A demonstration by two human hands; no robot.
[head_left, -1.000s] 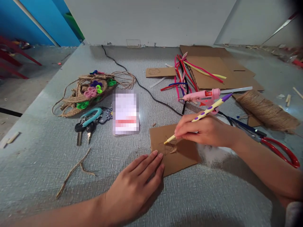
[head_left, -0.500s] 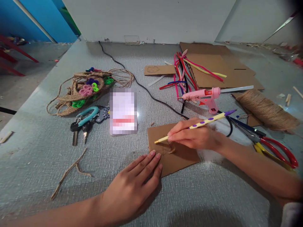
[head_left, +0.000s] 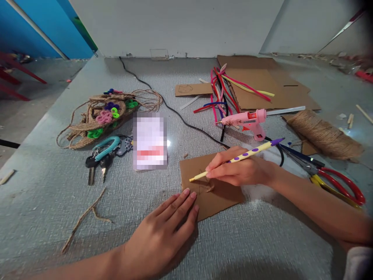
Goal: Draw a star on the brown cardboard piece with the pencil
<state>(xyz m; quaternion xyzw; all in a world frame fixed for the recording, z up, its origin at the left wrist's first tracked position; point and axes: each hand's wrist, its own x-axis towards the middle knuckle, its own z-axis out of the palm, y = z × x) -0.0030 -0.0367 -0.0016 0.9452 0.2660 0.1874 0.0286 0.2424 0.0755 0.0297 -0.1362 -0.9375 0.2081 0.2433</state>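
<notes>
Left hand (head_left: 164, 229): flat, palm down, fingers spread slightly, fingertips pressing the near-left corner of the cardboard piece (head_left: 212, 186); holding nothing, apparently placed to pin the piece against sliding on the textured grey table (head_left: 52, 186).

Right hand (head_left: 237, 171): closed in a writing grip on a pencil (head_left: 239, 157), yellow with purple dots and a purple end. Tip low over the left part of the cardboard, near a faint drawn outline and a small scrap of twine; contact of tip with surface not determinable. Shaft slanted up and away to the right.

Cardboard piece: brown, flat, roughly rectangular, matte, lying in front of the person between the 2 hands.

Surroundings:
- Pink glue gun (head_left: 252, 119) lying on its side just beyond the right hand, clear stick protruding from the rear, black cord (head_left: 175, 111) trailing to the wall.
- Scissors (head_left: 335, 181), red and yellow handles, right of the forearm.
- Jute twine spool (head_left: 323, 134), coarse and fibrous, far right.
- Pipe cleaners (head_left: 227, 93), fuzzy, mixed colours, resting against larger cardboard sheets (head_left: 262, 83).
- Woven twine piece (head_left: 101, 114) with coloured loops, far left; keys (head_left: 101, 159) on a teal coil beside it.
- Loose twine offcut (head_left: 84, 217) near left.
</notes>
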